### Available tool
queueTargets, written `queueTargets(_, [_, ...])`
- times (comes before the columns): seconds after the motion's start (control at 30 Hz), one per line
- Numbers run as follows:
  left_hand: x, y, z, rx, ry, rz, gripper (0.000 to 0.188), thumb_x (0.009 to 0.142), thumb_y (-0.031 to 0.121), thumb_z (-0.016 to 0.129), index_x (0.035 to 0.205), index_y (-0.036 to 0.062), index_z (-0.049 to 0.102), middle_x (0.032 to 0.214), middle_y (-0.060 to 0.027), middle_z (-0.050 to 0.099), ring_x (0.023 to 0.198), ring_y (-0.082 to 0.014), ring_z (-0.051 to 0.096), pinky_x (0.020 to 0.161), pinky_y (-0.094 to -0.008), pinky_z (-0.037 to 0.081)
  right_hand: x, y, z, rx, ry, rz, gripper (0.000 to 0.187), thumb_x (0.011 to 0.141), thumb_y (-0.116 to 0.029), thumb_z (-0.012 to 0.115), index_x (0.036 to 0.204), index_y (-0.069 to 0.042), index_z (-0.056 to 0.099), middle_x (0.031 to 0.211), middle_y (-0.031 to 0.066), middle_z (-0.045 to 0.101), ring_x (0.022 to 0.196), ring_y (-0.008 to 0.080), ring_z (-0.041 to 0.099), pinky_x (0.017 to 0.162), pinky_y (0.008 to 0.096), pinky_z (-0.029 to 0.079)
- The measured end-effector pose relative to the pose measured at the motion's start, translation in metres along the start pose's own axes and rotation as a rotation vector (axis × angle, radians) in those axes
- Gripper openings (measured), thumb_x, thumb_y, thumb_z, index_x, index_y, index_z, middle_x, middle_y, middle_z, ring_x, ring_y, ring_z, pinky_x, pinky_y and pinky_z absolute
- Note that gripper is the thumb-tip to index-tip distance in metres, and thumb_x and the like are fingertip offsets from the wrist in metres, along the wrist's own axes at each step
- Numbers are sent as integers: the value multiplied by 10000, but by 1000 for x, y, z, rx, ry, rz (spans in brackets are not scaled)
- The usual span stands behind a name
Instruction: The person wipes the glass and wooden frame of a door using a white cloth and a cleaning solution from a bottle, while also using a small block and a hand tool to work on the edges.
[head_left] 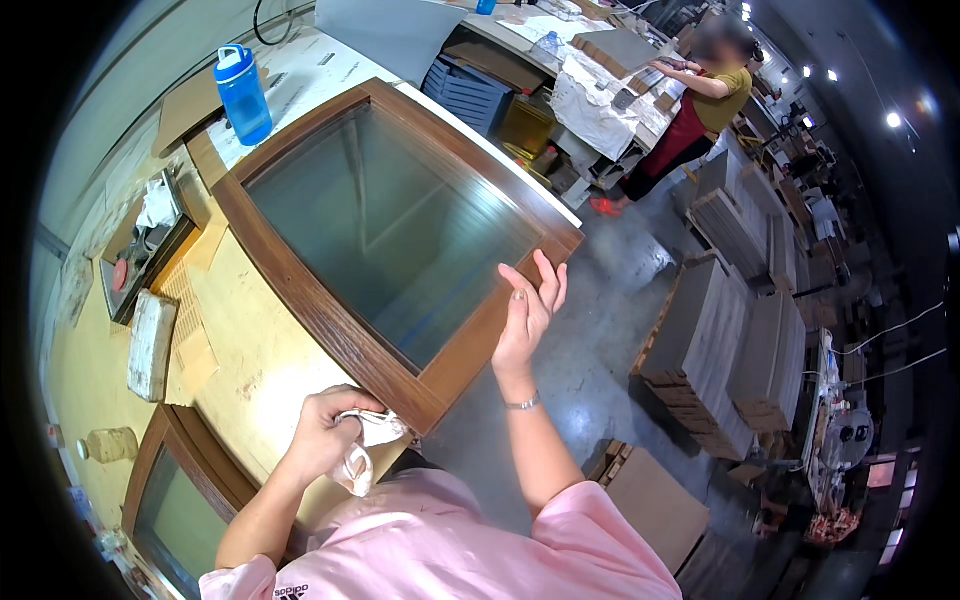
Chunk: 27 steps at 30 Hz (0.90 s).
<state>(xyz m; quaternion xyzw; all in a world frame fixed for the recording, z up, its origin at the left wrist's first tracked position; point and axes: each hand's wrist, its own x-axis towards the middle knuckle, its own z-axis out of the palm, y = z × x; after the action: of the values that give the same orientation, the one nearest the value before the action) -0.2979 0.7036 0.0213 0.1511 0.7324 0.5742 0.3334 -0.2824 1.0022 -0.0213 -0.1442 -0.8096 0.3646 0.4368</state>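
A brown wooden framed glass panel (pixel 318 316) lies slanted across the table, its near corner jutting out past the edge. My left hand (pixel 325 430) is closed around a bunched white cloth (pixel 372 432) at the panel's near corner. On the panel's right side, my right hand (pixel 528 318) touches the frame with its fingers loosely apart, not visibly wrapped around it. The cloth's far side is hidden by the fingers and the frame.
At lower left stands a second framed glass panel (pixel 180 520). A whitish block (pixel 152 345), an open box (pixel 150 245) and a blue bottle (pixel 243 100) are on the table. Across the aisle a person (pixel 700 110) works at another table. Stacked boards (pixel 700 350) stand at right.
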Motion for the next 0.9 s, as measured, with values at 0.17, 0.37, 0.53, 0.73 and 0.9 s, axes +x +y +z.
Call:
queueTargets(0.17, [-16,4,0,-59,30,-2,384,715,-109,458,979,-46,729,967,-107,672,843,-179,648,723,-279,522,1,4,-3,-32,-33,-37,351,993,-220,474,1142,-61,750,1449,172,514,1445,412,252,1204,515,122])
queueTargets(0.37, [-43,1,-7,-90,113,28,406,708,-111,454,986,-38,740,1016,-105,690,883,-176,652,775,-279,520,-6,4,-18,8,-76,27,370,977,-157,563,1323,-51,640,1528,162,438,1447,359,312,1188,467,241])
queueTargets(0.53, [-70,-5,-16,-135,204,-16,397,721,-119,454,987,-45,738,1038,-104,692,933,-178,660,809,-277,523,-25,-8,-27,150,-18,209,488,951,-166,658,1412,-57,543,1558,106,345,1409,261,381,1142,438,331])
queueTargets(0.73, [-93,-9,-18,-200,334,42,370,718,-116,457,966,-59,726,1024,-117,703,887,-182,669,814,-279,521,-27,-6,-37,241,-46,219,540,854,-91,752,1355,-40,556,1465,138,385,1260,264,473,1069,412,405])
queueTargets(0.9, [-136,-22,-46,-274,477,177,228,722,30,537,851,-55,704,880,-124,691,816,-181,665,773,-290,520,-27,-18,-34,228,-43,249,461,853,-23,702,1301,-43,594,1442,72,426,1281,210,496,1048,401,444])
